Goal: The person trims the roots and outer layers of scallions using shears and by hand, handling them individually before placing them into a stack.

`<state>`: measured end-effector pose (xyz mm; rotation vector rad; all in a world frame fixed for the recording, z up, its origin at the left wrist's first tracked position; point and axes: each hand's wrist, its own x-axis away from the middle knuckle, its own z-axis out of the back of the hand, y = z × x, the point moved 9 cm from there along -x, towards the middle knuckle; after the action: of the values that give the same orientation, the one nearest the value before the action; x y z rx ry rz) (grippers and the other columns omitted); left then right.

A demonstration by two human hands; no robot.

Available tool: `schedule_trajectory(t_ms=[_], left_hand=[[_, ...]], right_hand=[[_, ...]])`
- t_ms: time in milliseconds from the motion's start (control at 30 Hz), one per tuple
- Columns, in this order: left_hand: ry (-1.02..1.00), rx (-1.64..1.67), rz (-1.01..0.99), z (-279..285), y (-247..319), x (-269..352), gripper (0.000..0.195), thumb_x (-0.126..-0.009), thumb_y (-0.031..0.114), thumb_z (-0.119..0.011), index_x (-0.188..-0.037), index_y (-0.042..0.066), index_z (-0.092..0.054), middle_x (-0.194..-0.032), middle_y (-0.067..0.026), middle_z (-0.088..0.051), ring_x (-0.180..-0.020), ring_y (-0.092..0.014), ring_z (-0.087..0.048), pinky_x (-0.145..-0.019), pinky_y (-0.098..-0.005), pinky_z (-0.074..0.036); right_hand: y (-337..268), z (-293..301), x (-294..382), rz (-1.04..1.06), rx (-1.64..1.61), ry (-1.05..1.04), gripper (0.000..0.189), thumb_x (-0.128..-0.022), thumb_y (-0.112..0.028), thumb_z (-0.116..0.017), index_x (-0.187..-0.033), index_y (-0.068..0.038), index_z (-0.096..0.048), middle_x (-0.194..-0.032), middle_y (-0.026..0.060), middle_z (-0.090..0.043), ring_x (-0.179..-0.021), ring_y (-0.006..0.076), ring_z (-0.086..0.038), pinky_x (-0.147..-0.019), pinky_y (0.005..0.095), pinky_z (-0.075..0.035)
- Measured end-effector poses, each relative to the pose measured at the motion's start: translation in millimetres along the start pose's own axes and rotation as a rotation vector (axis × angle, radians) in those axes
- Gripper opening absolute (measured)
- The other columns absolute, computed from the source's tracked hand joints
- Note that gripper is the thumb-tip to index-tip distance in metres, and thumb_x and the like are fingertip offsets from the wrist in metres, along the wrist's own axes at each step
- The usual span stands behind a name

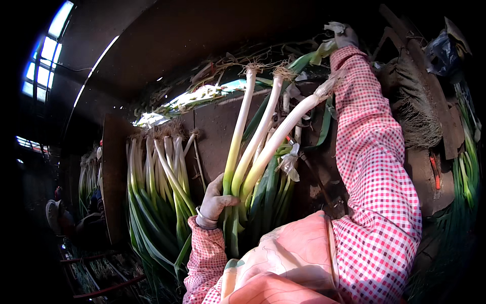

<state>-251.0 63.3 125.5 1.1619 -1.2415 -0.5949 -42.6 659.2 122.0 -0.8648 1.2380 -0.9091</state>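
My left hand (217,202), in a pale glove, grips several long green onions (243,146) where white stems turn green, their roots pointing away from me. At the far right of the board, my right hand (346,37) is closed on peeled leaf strips (325,49); part of it is in shadow. Left of the held stems lies a pile of green onions (167,167), roots up. Behind the held ones are more green onions (281,190), partly hidden, and a scrap of pale peel (290,161).
An upright brown panel (114,178) stands left of the pile. Cut leaves and debris (212,91) line the board's far edge. On the right are a wooden bar (429,83), frayed sacking (417,114), an orange-handled tool (434,171) and more green onions (466,171). A person (59,216) is at far left.
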Motion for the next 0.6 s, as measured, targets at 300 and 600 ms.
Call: schedule_trajectory(t_ms=[300, 600], left_hand=[[0.121, -0.018, -0.134, 3.2, 10.5, -4.9, 0.053, -0.063, -0.005, -0.061, -0.115, -0.003, -0.052, -0.095, -0.0051, -0.061, -0.082, -0.014, -0.058, -0.076, -0.0254, -0.047], [0.134, -0.084, -0.117, -9.7, 5.9, -6.5, 0.054, -0.065, -0.005, -0.063, -0.117, -0.004, -0.051, -0.096, -0.0050, -0.061, -0.082, -0.013, -0.058, -0.076, -0.0249, -0.048]], right_hand=[[-79.4, -58.4, 161.5, -0.598, -0.416, -0.853, 0.041, -0.095, -0.019, -0.048, -0.129, 0.003, -0.043, -0.110, 0.0197, -0.061, -0.074, 0.0175, -0.060, -0.061, 0.0240, -0.051], [-189.7, -102.2, 210.0, 0.504, 0.341, -0.673, 0.014, -0.090, -0.020, -0.059, -0.088, -0.008, -0.066, -0.086, 0.0059, -0.058, -0.089, 0.0223, -0.062, -0.075, 0.0331, -0.052]])
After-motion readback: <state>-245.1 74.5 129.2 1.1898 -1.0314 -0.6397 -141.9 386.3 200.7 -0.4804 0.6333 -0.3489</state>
